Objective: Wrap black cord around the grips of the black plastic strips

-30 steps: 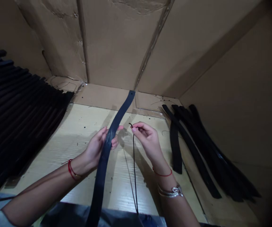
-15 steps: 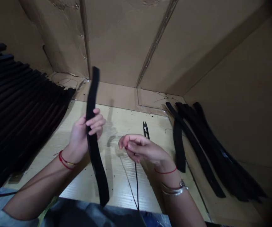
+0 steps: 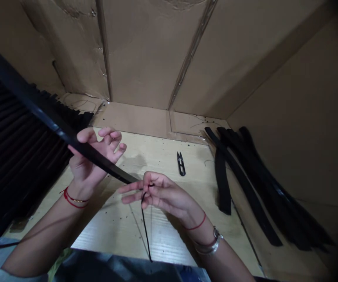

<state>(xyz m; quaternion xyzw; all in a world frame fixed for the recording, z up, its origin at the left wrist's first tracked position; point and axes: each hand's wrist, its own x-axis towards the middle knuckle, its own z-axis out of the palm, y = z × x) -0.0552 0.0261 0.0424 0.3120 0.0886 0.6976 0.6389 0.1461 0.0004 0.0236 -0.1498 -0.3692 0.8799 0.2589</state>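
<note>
A long flat black strip (image 3: 41, 111) slants from the upper left edge down to the middle. My left hand (image 3: 83, 168) pinches it near its lower part, between thumb and index finger, with the other fingers spread. The strip's lower end meets the fingers of my right hand (image 3: 169, 195); whether that hand grips it is unclear. Between my right thumb and index finger is a thin black cord (image 3: 146, 231), which hangs down to the table's front edge. A pair of black thread snips (image 3: 181, 166) lies on the table beyond my right hand.
Many dark strips (image 3: 19, 156) are piled at the left. Several more black strips (image 3: 254, 188) lie at the right of the pale table (image 3: 183, 235). Cardboard walls (image 3: 148, 51) enclose the back and sides. Loose threads and dark specks are scattered about.
The strip has swung from nearly upright to a long slant toward the upper left, its lower end now at my right fingers. My right hand has moved left with the cord. The left fingers have spread.
</note>
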